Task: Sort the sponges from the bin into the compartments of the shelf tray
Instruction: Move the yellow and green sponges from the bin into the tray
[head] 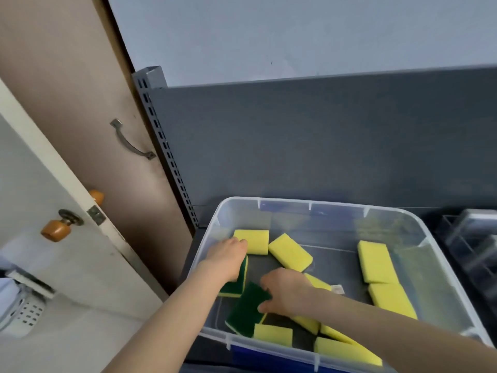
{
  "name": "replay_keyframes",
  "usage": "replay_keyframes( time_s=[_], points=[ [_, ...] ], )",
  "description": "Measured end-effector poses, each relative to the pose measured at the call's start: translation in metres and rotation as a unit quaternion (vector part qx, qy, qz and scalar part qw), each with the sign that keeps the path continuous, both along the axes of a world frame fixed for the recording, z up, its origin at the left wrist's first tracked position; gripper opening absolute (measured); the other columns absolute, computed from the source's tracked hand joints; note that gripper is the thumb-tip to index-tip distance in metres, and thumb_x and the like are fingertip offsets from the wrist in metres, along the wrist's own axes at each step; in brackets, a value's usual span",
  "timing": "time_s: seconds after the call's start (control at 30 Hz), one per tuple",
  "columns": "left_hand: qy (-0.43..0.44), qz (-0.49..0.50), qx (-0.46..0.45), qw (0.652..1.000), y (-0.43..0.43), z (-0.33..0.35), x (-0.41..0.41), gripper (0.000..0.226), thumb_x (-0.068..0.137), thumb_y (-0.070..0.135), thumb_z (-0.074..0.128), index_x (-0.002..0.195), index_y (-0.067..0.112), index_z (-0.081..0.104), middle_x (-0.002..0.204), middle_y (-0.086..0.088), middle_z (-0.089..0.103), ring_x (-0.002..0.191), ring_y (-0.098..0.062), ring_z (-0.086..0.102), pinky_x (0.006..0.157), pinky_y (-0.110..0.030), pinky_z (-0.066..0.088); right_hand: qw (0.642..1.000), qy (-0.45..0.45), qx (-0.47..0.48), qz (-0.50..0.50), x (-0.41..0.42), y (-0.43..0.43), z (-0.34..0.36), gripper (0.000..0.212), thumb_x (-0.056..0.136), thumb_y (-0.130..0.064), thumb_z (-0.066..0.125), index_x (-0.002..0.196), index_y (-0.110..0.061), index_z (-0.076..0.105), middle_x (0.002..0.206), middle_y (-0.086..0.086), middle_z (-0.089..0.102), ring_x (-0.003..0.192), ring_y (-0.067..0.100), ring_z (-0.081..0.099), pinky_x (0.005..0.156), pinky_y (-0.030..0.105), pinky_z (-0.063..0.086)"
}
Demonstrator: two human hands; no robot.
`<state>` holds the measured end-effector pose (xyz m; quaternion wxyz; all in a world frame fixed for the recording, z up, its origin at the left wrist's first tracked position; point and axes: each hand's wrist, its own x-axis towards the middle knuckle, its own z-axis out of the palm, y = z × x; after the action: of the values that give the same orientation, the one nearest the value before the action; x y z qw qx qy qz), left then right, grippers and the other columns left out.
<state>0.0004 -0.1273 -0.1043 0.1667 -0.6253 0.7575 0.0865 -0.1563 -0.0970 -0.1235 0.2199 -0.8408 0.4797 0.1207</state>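
Low at the left end of the bin [336, 204]: left hand [228, 258], forearm straight in from the lower left over the near rim, palm down, fingers curled over the top of a standing sponge [239, 279] and gripping it. Set on its long edge, green face showing, yellow strip along the bottom, long axis running from near to far.

Just right of it, right hand [285, 292], forearm slanting in from the lower right across the near rim, palm down, thumb and fingertips pinching the far end of a green sponge [246, 309]. Green face up, somewhat tilted, long axis near to far with the near end swung a little left, near corner against a yellow one by the front wall.

Around both hands, yellow sponges [290, 251] loose on the bin floor, yellow side up: one touching the left fingertips, one angled beside it, two nearly end to end at the right, more along the near wall, partly under the right forearm.

Beside the bin on the right, the tray [470, 238], blurred. Behind, a grey shelf panel [322, 144]; to the left, a brown door [80, 103] with a metal handle.
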Motion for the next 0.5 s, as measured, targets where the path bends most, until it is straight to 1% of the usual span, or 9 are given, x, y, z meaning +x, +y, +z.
replay_keyframes(
  time_s=[0.07,0.13,0.23,0.3,0.37,0.4,0.5],
  points=[
    [-0.005,0.005,0.015,1.000,-0.002,0.001,0.000,0.059,0.069,0.017,0.083,0.115,0.012,0.045,0.121,-0.007,0.049,0.111,-0.027,0.051,0.074,-0.035,0.040,1.000,-0.013,0.014,-0.013,0.004,0.000,0.000,0.041,0.080,-0.051,0.061,0.101,-0.015,0.059,0.098,0.004,0.062,0.087,0.023,0.059,0.070,0.037,0.053],
    [-0.015,0.002,0.024,1.000,-0.004,0.001,0.000,0.065,0.066,0.022,0.085,0.116,0.012,0.045,0.123,-0.007,0.048,0.112,-0.027,0.051,0.078,-0.036,0.041,0.998,-0.037,0.032,-0.027,0.007,-0.001,-0.001,0.037,0.077,-0.047,0.064,0.095,-0.015,0.059,0.094,0.003,0.062,0.083,0.021,0.058,0.068,0.036,0.052],
    [-0.030,-0.011,0.032,0.999,-0.006,0.001,0.001,0.069,0.066,0.027,0.086,0.120,0.012,0.046,0.125,-0.006,0.046,0.113,-0.027,0.050,0.078,-0.035,0.041,0.992,-0.086,0.072,-0.053,0.007,-0.003,-0.002,0.025,0.075,-0.040,0.067,0.085,-0.020,0.056,0.086,-0.002,0.058,0.075,0.015,0.054,0.063,0.030,0.049],
    [-0.037,-0.013,0.040,0.998,-0.007,0.001,0.001,0.069,0.066,0.030,0.086,0.121,0.012,0.048,0.125,-0.007,0.046,0.110,-0.028,0.051,0.081,-0.037,0.044,0.984,-0.122,0.103,-0.074,0.004,-0.004,-0.005,0.022,0.073,-0.037,0.070,0.083,-0.024,0.054,0.085,-0.005,0.056,0.073,0.012,0.053,0.060,0.025,0.045],
    [-0.042,-0.014,0.047,0.998,-0.007,0.001,0.001,0.066,0.067,0.033,0.085,0.120,0.011,0.051,0.124,-0.007,0.047,0.107,-0.027,0.052,0.081,-0.037,0.046,0.977,-0.147,0.125,-0.093,0.000,-0.006,-0.006,0.026,0.071,-0.035,0.072,0.087,-0.026,0.054,0.087,-0.006,0.057,0.074,0.011,0.053,0.057,0.022,0.044],
    [-0.042,-0.013,0.049,0.998,-0.007,0.001,0.001,0.065,0.068,0.034,0.084,0.119,0.011,0.052,0.124,-0.007,0.048,0.106,-0.027,0.052,0.080,-0.037,0.047,0.975,-0.152,0.130,-0.100,-0.003,-0.007,-0.006,0.030,0.070,-0.035,0.073,0.091,-0.026,0.054,0.090,-0.006,0.058,0.076,0.011,0.054,0.058,0.023,0.046],
    [-0.045,-0.014,0.040,0.998,-0.007,0.002,-0.001,0.064,0.068,0.039,0.083,0.119,0.012,0.055,0.121,-0.006,0.049,0.105,-0.025,0.050,0.078,-0.035,0.045,0.978,-0.140,0.113,-0.109,-0.011,-0.015,-0.001,0.042,0.071,-0.032,0.073,0.108,-0.017,0.061,0.101,-0.001,0.064,0.088,0.016,0.060,0.074,0.029,0.055]
  ],
)
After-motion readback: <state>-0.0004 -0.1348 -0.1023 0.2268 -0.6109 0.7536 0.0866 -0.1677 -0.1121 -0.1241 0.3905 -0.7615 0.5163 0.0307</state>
